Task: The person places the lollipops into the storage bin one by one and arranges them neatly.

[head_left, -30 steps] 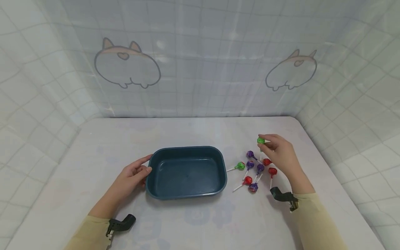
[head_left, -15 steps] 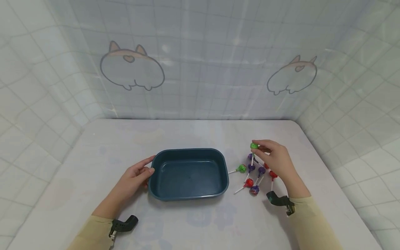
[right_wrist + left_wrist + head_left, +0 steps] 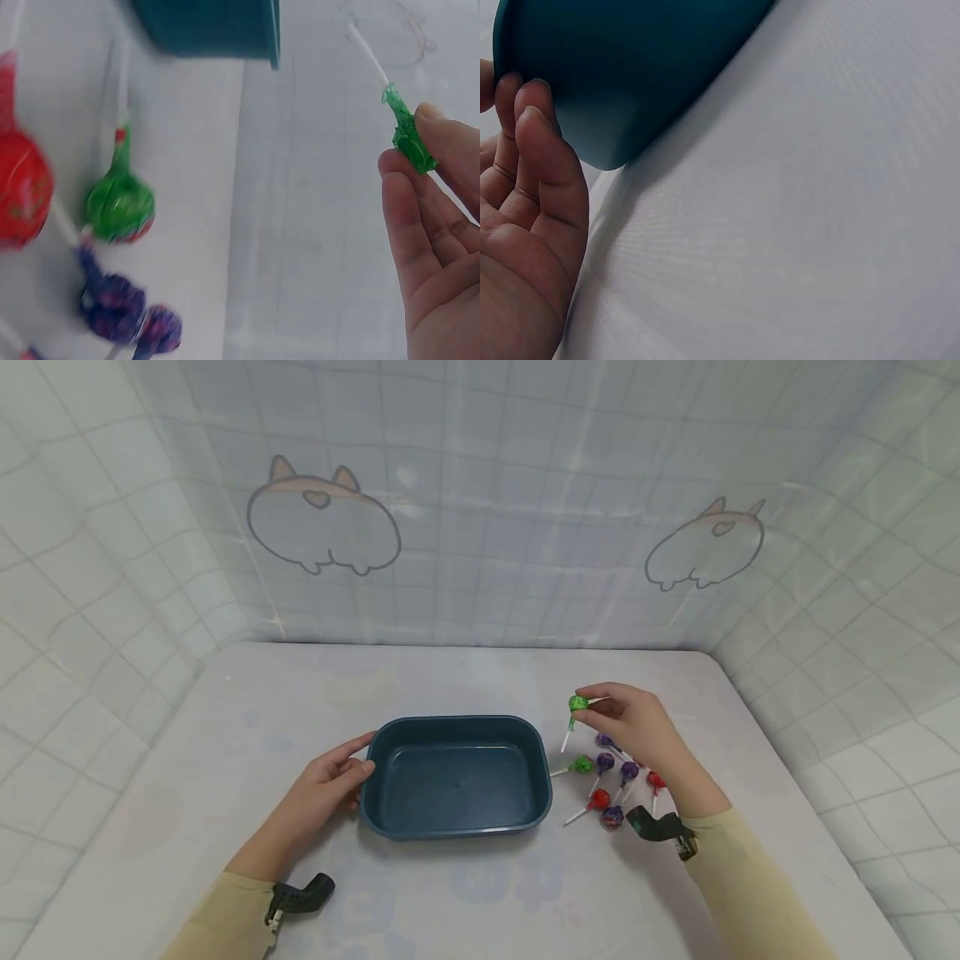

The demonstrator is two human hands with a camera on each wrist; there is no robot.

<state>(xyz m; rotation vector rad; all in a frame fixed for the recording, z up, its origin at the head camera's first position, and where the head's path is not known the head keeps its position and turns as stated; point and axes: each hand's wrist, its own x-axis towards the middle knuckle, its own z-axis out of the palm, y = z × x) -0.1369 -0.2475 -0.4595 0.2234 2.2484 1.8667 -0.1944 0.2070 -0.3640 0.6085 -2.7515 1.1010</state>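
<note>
A dark teal plastic basin (image 3: pixel 457 837) sits on the table, its inside bare. My left hand (image 3: pixel 322 793) holds the basin's left end, thumb at the rim and fingers along the outer wall, as the left wrist view also shows. With thumb and fingertips, my right hand (image 3: pixel 626 718) pinches a green-wrapped lollipop (image 3: pixel 411 142) by its candy head. That lollipop is in the air right of the basin, its white stick pointing down in the head view. Below it another green lollipop (image 3: pixel 582 764) lies with its stick beside the basin's right wall.
Several purple lollipops (image 3: pixel 628 771) and red lollipops (image 3: pixel 600 799) lie in a loose cluster right of the basin, partly under the right hand. The white table (image 3: pixel 450 910) ends at a back edge before a grid-patterned curtain (image 3: pixel 480 527).
My right hand has moved left towards the basin, carrying the green lollipop from above the cluster. My left hand keeps its hold on the basin.
</note>
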